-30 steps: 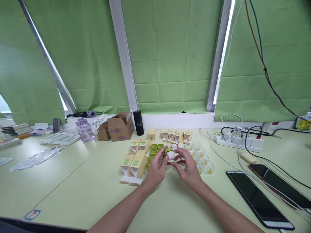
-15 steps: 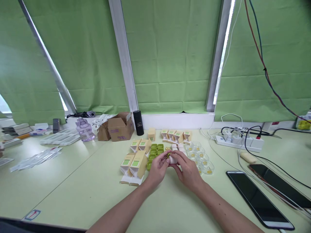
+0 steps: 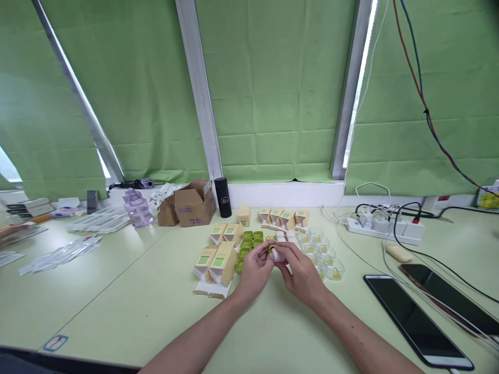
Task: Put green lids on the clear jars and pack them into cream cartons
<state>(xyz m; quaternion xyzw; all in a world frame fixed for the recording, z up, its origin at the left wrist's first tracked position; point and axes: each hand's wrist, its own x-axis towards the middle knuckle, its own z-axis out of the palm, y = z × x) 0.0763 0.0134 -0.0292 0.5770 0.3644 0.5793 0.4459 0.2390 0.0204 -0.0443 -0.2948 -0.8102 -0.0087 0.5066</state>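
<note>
In front of me, both hands meet over one small object with a white rounded part (image 3: 277,255) and a green ring-like part (image 3: 271,249). My left hand (image 3: 253,270) pinches the green part between thumb and fingertips. Closed on the white part is my right hand (image 3: 302,272), which covers some of it. Just beyond my left hand stand green square cups (image 3: 247,243) in rows. Several small white pieces (image 3: 286,235) lie behind my right hand, partly hidden. To the right sit clear plastic shells (image 3: 329,259) with yellow centres.
Cream cartons (image 3: 224,257) with green labels stand left of the cups, more cartons (image 3: 287,219) behind. Farther back are a cardboard box (image 3: 193,208), black cylinder (image 3: 222,197) and purple bottle (image 3: 137,209). Phones (image 3: 415,317), cables and a power strip (image 3: 384,230) occupy the right.
Both hands stay together on the small object, with the left turned slightly so more of its back shows. A blurred shape has come in at the far left edge.
</note>
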